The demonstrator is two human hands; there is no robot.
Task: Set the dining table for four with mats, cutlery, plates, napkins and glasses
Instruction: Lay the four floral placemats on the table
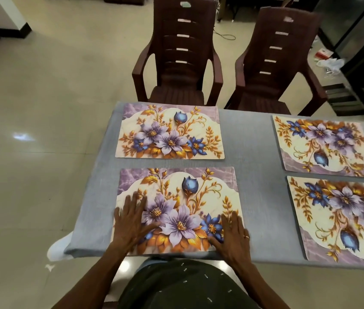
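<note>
Seen from above by a head-worn camera: a person stands at the near edge of a dining table (254, 152) covered with a grey-blue cloth. Their dark patterned shirt (183, 284) fills the bottom of the view.

Both hands lie flat on the nearest placemat (180, 210), a rectangular mat printed with purple and blue flowers and gold leaves on a cream ground. This mat sits at the table's near-left corner, its front edge along the table edge. The left hand (132, 221) rests on the mat's left part, fingers straight and spread, holding nothing. The right hand (232, 233) rests on the mat's right part, fingers straight and together, a ring on one finger, also holding nothing.

To the right of this mat, well apart from it, lies a second floral mat (341, 217), turned the opposite way and cut off by the frame's right edge.

Beyond the nearest mat, close to it, lies a third mat (170, 131) at the far-left corner. A fourth mat (323, 144) lies at the far right.

Past the table's far edge stand two dark brown plastic armchairs, a left chair (176, 52) and a right chair (274, 63), on a glossy pale tiled floor (43, 108).
</note>
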